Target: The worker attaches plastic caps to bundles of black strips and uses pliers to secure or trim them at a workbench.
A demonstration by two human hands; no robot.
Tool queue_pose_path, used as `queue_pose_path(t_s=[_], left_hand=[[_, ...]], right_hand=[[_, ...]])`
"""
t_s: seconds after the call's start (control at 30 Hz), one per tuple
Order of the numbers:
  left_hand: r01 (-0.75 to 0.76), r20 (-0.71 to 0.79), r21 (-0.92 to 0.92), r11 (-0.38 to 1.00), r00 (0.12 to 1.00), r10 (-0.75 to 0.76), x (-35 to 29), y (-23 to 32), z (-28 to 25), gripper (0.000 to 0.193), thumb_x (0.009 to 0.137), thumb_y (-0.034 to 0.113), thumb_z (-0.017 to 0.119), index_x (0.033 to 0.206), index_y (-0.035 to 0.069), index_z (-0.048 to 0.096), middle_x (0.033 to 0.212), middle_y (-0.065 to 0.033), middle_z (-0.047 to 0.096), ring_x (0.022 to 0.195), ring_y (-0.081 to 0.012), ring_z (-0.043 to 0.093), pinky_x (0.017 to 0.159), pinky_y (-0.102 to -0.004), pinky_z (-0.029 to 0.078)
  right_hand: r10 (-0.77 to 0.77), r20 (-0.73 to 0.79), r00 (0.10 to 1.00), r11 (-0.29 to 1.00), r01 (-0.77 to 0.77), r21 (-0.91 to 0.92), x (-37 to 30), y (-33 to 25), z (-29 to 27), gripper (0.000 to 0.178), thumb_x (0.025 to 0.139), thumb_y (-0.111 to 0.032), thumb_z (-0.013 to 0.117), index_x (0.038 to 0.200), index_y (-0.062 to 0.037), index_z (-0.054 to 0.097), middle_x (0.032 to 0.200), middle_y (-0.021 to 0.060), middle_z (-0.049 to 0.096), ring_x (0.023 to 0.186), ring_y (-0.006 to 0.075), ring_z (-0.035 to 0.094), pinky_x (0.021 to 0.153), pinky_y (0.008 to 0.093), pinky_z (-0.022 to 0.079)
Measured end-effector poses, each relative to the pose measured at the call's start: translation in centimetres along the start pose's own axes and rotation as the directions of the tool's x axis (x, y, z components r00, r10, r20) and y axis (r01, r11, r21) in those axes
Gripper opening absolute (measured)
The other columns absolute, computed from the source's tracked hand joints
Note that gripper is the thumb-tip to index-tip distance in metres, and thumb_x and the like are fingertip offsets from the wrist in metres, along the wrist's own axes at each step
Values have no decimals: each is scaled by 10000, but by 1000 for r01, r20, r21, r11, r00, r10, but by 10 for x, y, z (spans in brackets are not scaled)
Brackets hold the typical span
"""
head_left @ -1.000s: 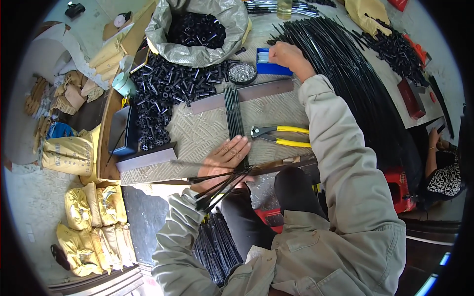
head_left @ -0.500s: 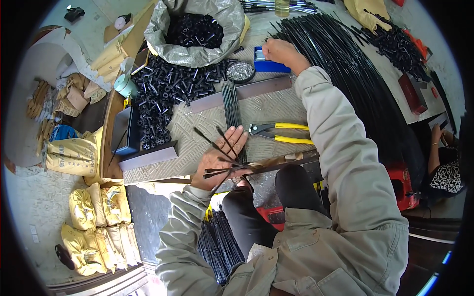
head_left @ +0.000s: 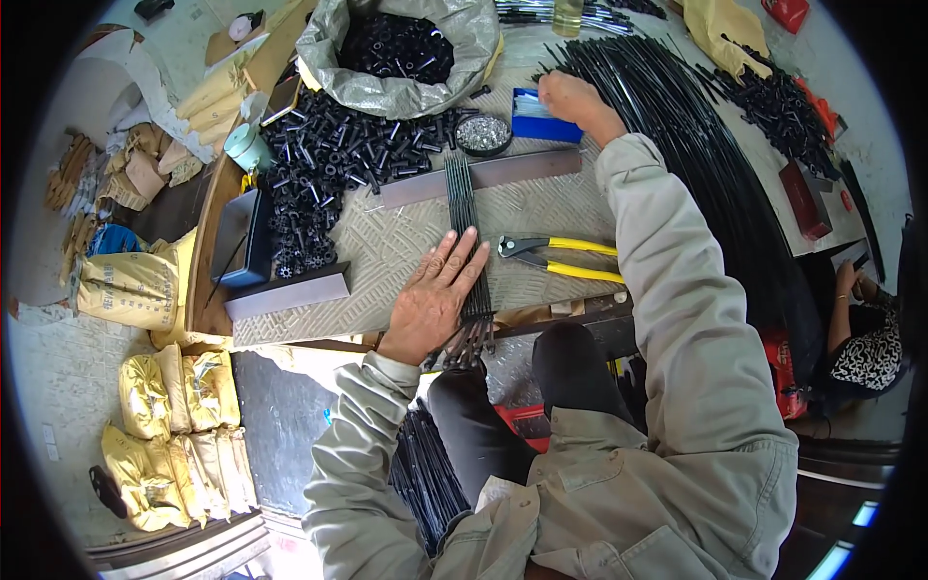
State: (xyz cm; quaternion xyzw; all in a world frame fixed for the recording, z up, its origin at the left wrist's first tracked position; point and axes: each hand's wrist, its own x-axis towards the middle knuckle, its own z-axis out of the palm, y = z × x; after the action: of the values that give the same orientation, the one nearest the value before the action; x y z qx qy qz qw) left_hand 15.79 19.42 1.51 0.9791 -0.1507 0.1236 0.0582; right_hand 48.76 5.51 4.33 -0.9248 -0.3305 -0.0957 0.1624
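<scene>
My left hand (head_left: pixel 437 295) lies palm down, fingers stretched out, on a narrow row of thin black cables (head_left: pixel 459 191). Their thicker ends (head_left: pixel 469 346) hang over the table's front edge below the wrist. The cables' far part crosses a flat metal bar (head_left: pixel 527 170). My right hand (head_left: pixel 572 100) is at the right end of a blue box (head_left: pixel 547 128) holding pale pieces, its fingers curled; whatever they pinch is hidden. Yellow-handled end-cutting pliers (head_left: pixel 565 255) rest to the right of my left hand. A round dish (head_left: pixel 483 134) of small shiny pieces sits left of the box.
A pile of black tubular parts (head_left: pixel 319 174) covers the table's left, below an open grey sack (head_left: pixel 329 77) of similar parts. A long bundle of black cables (head_left: pixel 667 126) runs down the right. A dark open bin (head_left: pixel 242 237) stands at the left edge. Another person (head_left: pixel 865 329) sits at far right.
My left hand has turned from palm up, under fanned cable ends, to palm down on the cables. Those ends now droop together over the edge. My right hand stays by the blue box.
</scene>
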Motion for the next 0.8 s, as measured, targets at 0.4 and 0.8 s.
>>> queue_pose_path(t_s=[0.4,0.8], left_hand=[[18,-4,3,1000,1000,-18,0,-1,8,748,735,426,542,1314,18,301,1368,-127,301,1259,-296,296,1020,-386,272],[42,74,-56,998,997,-37,9,4,2,784,729,461,538,1300,-22,303,1363,-165,291,1264,-328,275,1022,-396,267]], right_hand=[[-344,9,939,888,322,330,-56,-74,22,117,749,-126,576,857,-130,622,793,54,619,758,248,591,638,348,447],[-303,-70,950,900,310,308,-52,-72,30,99,763,-162,562,819,-155,642,807,55,631,751,270,598,623,382,457]])
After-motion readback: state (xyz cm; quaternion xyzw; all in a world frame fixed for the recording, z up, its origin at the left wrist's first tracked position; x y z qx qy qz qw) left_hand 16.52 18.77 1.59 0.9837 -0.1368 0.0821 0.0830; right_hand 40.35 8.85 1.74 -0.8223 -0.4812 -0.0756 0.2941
